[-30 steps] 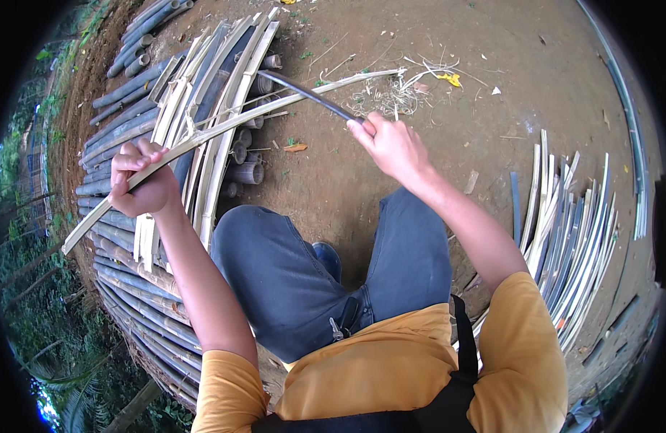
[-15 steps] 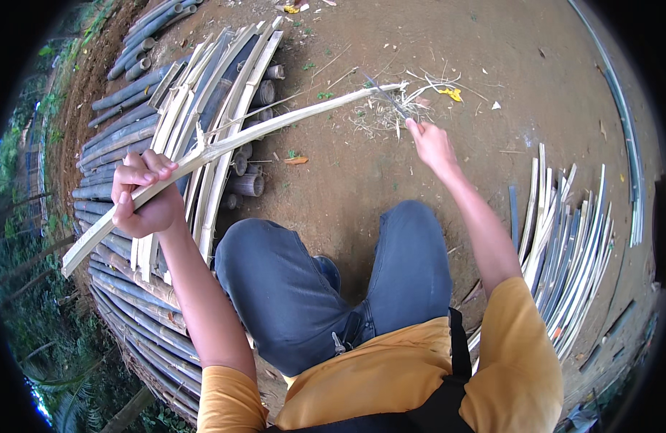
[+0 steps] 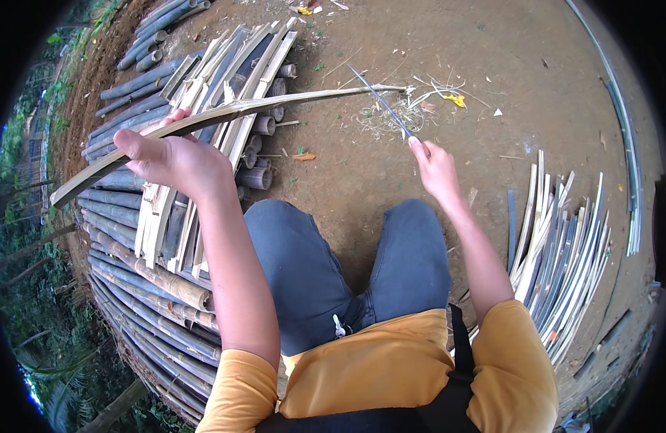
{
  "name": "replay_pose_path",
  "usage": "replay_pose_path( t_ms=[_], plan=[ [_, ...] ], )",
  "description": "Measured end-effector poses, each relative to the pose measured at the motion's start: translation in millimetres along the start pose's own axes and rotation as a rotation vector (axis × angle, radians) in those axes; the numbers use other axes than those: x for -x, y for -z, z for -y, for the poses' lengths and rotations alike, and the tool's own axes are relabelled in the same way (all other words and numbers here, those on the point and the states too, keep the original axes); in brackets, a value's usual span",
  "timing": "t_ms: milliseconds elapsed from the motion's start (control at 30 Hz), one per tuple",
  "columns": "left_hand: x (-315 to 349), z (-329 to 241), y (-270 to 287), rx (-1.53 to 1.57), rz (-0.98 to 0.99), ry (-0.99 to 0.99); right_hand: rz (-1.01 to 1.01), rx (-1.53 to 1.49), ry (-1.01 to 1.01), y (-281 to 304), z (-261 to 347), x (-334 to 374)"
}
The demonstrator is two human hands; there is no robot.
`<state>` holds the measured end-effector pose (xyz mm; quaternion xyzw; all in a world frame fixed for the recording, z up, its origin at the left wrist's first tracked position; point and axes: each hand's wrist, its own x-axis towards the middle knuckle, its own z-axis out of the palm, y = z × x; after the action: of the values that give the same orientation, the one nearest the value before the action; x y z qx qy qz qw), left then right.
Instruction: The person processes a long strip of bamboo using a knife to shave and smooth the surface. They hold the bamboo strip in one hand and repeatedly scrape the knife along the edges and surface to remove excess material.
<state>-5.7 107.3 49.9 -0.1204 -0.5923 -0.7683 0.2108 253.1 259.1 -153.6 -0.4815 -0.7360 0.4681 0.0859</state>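
Note:
My left hand (image 3: pixel 185 162) supports a long split bamboo strip (image 3: pixel 289 101), its fingers curled behind it and its thumb sticking out. The strip runs from the far left to above the ground ahead of my knees, and a splintered bit stands up along it. In my right hand (image 3: pixel 437 169) is a knife (image 3: pixel 382 102) with a long thin blade. Its blade crosses the strip near the far end; I cannot tell whether they touch. Beneath that end lies a heap of pale shavings (image 3: pixel 394 119).
Split bamboo pieces (image 3: pixel 156 224) rest on a stack of bamboo poles (image 3: pixel 167 285) at my left. A bundle of thin strips (image 3: pixel 564 260) lies on the right. Long thin poles (image 3: pixel 625 137) run along the far right. A yellow scrap (image 3: pixel 455 99) sits beside the shavings.
My left hand has turned over and moved slightly up and right, rolling the strip so a darker side shows. The knife's blade now reaches further past the strip.

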Motion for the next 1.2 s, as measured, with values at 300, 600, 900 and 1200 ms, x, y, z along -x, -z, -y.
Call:
replay_pose_path(
  t_ms=[300,600,900,1200],
  plan=[
    [14.6,-13.6,21.4,0.383,0.289,0.099,0.023,-0.02,0.076,39.4,43.9,45.9],
    [45.9,-16.2,46.3,0.361,0.255,0.073,0.065,-0.016,0.097,-20.6,64.2,113.5],
    [56.5,-11.5,67.9,0.479,0.347,0.028,0.054,-0.054,0.167,-30.9,74.7,132.5],
    [55.1,-2.4,70.5,0.5,0.322,0.021,0.097,-0.188,0.08,-40.7,57.3,111.2]
  ],
)
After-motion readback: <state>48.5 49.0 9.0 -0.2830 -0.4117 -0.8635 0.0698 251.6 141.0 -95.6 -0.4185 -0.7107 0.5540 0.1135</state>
